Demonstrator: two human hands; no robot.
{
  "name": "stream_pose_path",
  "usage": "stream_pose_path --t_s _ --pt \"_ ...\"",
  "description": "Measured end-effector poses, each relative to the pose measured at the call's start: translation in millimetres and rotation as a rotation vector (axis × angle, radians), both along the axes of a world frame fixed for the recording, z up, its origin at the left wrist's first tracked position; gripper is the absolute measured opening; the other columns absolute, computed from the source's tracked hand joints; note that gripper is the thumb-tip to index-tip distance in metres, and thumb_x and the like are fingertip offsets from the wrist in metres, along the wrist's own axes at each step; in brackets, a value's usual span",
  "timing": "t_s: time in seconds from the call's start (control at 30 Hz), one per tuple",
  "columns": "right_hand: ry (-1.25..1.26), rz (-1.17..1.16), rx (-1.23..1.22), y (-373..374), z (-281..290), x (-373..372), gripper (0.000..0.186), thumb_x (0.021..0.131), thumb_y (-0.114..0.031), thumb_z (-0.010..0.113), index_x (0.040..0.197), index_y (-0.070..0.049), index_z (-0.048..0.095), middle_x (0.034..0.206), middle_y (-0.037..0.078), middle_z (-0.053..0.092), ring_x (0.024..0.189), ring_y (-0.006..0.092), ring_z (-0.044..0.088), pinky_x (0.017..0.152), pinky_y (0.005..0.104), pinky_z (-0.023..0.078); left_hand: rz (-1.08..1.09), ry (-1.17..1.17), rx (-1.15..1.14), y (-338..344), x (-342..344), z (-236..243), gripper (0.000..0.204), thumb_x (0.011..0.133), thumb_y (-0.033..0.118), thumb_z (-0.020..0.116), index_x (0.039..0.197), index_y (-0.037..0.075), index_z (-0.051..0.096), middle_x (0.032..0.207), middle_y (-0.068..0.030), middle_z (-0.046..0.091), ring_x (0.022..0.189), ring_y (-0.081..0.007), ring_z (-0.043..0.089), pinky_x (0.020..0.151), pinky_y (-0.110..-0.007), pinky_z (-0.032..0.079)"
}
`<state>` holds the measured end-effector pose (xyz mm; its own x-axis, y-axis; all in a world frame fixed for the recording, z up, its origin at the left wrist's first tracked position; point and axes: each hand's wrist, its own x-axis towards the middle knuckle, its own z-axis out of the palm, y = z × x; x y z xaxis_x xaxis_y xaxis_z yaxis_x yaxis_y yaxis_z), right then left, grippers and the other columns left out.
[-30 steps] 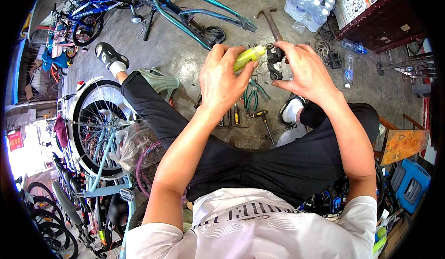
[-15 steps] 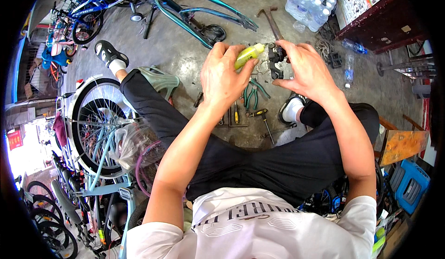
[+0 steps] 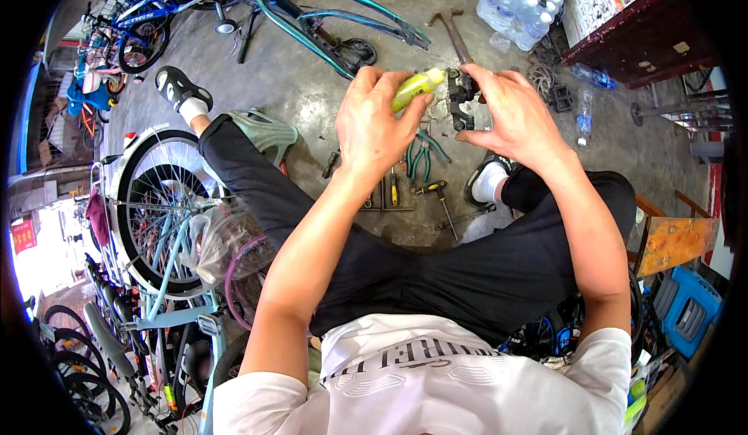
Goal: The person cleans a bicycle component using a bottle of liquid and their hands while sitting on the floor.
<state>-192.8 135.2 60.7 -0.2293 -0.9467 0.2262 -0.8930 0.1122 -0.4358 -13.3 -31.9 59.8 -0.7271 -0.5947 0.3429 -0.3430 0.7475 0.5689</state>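
My left hand (image 3: 374, 123) is closed round a small yellow squeeze bottle (image 3: 413, 90), its pale tip pointing right, right beside a black metal bicycle part (image 3: 461, 92). That part is gripped between the thumb and fingers of my right hand (image 3: 514, 116). Beyond them a hammer (image 3: 453, 34) lies on the concrete floor. Below the hands, between my legs, lie green-handled pliers (image 3: 425, 162), a yellow-handled screwdriver (image 3: 394, 193), a yellow-and-black T-handle tool (image 3: 433, 187) and other dark tools.
A teal bicycle frame (image 3: 335, 3) lies ahead. A pale green stool (image 3: 276, 131) and wheel (image 3: 136, 209) are left, among many bicycles (image 3: 140, 38). Water bottle packs (image 3: 522, 14), a dark red cabinet (image 3: 623, 57), a wooden board (image 3: 674, 244) and blue case (image 3: 686, 310) are right.
The whole view has shifted slightly, with floor objects a little up and left. Both hands keep their grips, the bottle tip still beside the black part.
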Motion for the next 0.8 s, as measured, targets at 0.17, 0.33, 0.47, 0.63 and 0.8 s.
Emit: stream_pose_path --t_s 0.17,0.33,0.47,0.63,0.8 --pt "-0.105 -0.070 0.037 0 5 2 0.096 0.068 -0.032 0.100 0.148 -0.009 0.052 0.106 0.015 0.073 0.105 0.0366 0.071 0.098 0.0472 0.054 0.026 0.107 0.100 2 12 0 0.033 0.089 0.021 0.088 0.116 0.006 0.078 0.101 -0.0137 0.070 0.092 -0.0323 0.071 0.081 -0.041 0.056" --pt "-0.158 -0.073 -0.033 3 9 2 0.096 0.068 -0.038 0.101 0.145 -0.009 0.052 0.107 0.017 0.073 0.102 0.0383 0.071 0.091 0.0478 0.056 0.010 0.174 0.180 18 39 -2 0.033 0.088 0.016 0.088 0.117 0.004 0.077 0.102 -0.0134 0.071 0.092 -0.0299 0.070 0.084 -0.039 0.056" --pt "-0.205 -0.087 -0.067 2 6 2 0.100 0.064 -0.044 0.102 0.144 -0.009 0.054 0.106 0.016 0.073 0.099 0.0351 0.072 0.088 0.0455 0.058 0.006 0.144 0.263 34 55 -6 0.034 0.087 0.011 0.088 0.118 0.002 0.077 0.105 -0.0134 0.070 0.096 -0.0277 0.071 0.086 -0.038 0.056" --pt "-0.211 -0.095 -0.083 2 7 2 0.102 0.062 -0.047 0.103 0.144 -0.009 0.056 0.107 0.015 0.072 0.097 0.0335 0.074 0.088 0.0444 0.058 0.005 0.176 0.256 38 58 -17 0.039 0.084 0.017 0.091 0.119 0.005 0.076 0.104 -0.0122 0.068 0.090 -0.0308 0.069 0.079 -0.040 0.056" --pt "-0.224 -0.111 -0.083 2 4 2 0.102 0.062 -0.048 0.103 0.144 -0.009 0.056 0.106 0.015 0.073 0.098 0.0321 0.074 0.088 0.0437 0.059 0.021 0.116 0.277 40 57 -9 0.035 0.087 0.011 0.088 0.120 0.003 0.077 0.106 -0.0121 0.069 0.094 -0.0268 0.071 0.085 -0.037 0.056"
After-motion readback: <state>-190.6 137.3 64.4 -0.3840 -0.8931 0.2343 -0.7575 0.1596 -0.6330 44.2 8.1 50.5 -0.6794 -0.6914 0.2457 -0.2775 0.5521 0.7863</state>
